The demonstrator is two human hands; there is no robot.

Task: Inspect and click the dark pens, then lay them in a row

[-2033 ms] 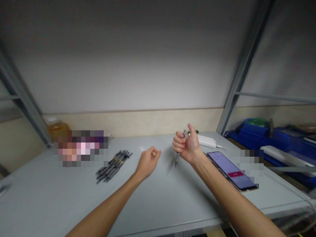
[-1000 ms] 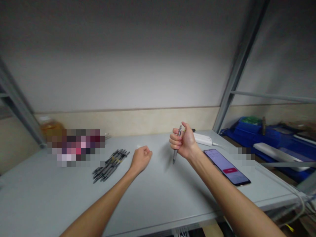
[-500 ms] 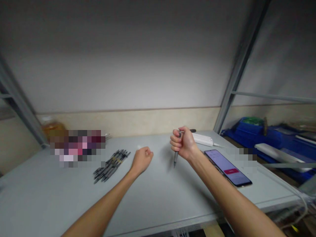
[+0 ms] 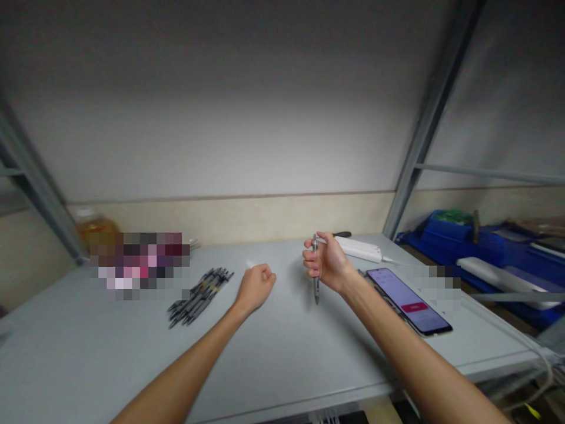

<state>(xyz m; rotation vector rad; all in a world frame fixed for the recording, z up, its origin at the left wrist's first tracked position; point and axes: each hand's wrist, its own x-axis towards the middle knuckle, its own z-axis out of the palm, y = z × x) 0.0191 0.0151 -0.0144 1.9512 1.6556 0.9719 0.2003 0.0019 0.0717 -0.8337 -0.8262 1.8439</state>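
Observation:
My right hand (image 4: 326, 259) is raised above the table and holds a grey pen (image 4: 316, 284), nearly upright with its tip down. The fingers curl round the barrel, while the thumb lies off it near the top. My left hand (image 4: 256, 287) is closed in a fist, resting low over the table; whether anything is inside it is hidden. A small whitish thing (image 4: 249, 264) shows just behind that fist. To the left of it lies a pile of grey pens (image 4: 198, 297), several of them, with yellowish bands across the middle.
A lit phone (image 4: 408, 300) lies right of my right forearm. Behind my right hand are a white power strip (image 4: 359, 249) and a black handle (image 4: 343, 234). A jar of amber contents (image 4: 95, 227) stands back left. Metal posts (image 4: 417, 159) frame the grey table (image 4: 273, 359).
The pen has turned from slanted to nearly upright in my right hand, and the thumb has come off its top. My left hand has hardly moved.

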